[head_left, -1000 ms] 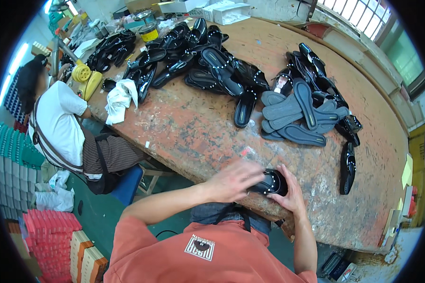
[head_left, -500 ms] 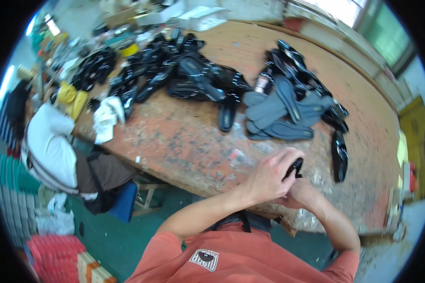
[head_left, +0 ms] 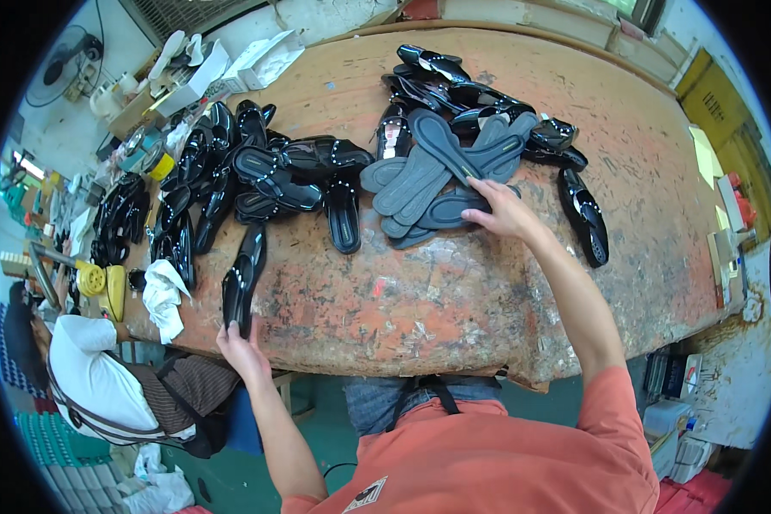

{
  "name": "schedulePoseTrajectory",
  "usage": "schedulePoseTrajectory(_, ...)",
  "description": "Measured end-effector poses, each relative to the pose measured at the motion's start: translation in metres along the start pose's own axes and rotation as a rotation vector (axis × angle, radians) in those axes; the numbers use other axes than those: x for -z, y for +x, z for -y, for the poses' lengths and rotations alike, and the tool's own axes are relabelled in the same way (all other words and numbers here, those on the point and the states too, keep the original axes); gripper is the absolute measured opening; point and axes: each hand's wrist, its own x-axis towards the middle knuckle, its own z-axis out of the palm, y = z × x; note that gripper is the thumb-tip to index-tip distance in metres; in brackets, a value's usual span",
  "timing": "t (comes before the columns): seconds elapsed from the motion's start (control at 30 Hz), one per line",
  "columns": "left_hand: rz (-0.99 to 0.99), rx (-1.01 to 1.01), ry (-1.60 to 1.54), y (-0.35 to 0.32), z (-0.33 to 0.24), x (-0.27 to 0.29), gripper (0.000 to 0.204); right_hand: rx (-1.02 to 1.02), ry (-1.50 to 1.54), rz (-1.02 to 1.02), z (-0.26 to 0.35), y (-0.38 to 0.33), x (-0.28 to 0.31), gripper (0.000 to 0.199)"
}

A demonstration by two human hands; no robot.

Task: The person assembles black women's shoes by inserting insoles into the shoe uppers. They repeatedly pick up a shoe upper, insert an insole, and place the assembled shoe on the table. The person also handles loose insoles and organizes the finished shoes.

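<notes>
Out to the left, my left hand (head_left: 247, 351) is closed round the end of a glossy black shoe (head_left: 245, 276), whose other end points away from me over the table. My right hand (head_left: 504, 211) reaches to a loose pile of dark grey insoles (head_left: 407, 188). Its fingers and thumb are closed about the near end of the top insole (head_left: 441, 141); the exact grip is partly hidden. Behind this pile lie several black studded shoes (head_left: 488, 96). One more black shoe (head_left: 583, 216) lies alone to the right.
A heap of black shoes (head_left: 287, 163) covers the table's (head_left: 385, 295) left side, beside a white cloth (head_left: 163, 300). A co-worker in a white top (head_left: 90, 360) sits at the left. White boxes (head_left: 261, 60) stand at the far left, and papers with small items line the right edge.
My hands were together on a black item near the table's front. They have parted: the left went left with the shoe, the right went forward to the insoles. The view has shifted.
</notes>
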Motion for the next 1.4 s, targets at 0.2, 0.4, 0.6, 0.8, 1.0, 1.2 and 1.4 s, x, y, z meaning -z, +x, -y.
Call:
schedulePoseTrajectory(0.2,0.459,-0.837,0.616,-0.112,-0.034,-0.109,0.05,-0.109,-0.199,0.201,0.006,-0.021,-0.021,0.057)
schedulePoseTrajectory(0.4,1.261,-0.98,0.325,-0.152,-0.034,-0.266,0.039,-0.064,-0.117,0.403,0.011,-0.005,-0.007,0.054)
schedulePoseTrajectory(0.6,1.689,-1.118,0.79,-0.132,-0.023,-0.371,0.054,-0.085,0.042,0.206,0.006,-0.026,-0.017,0.052)
schedulePoseTrajectory(0.8,1.995,-1.17,0.909,-0.117,-0.028,-0.409,0.07,0.005,-0.045,0.295,0.017,-0.036,-0.014,0.037)
schedulePoseTrajectory(1.0,1.634,-0.998,0.378,-0.103,0.004,-0.402,0.035,0.147,0.073,0.395,0.107,-0.143,0.068,0.07)
schedulePoseTrajectory(1.2,0.78,-0.869,1.291,-0.024,-0.01,-0.435,0.03,-0.593,1.266,-0.647,0.081,-0.233,0.042,0.049)
schedulePoseTrajectory(1.4,0.608,-1.144,0.807,-0.049,-0.065,-0.417,0.016,-0.523,1.163,-0.683,0.088,-0.208,0.043,0.03)
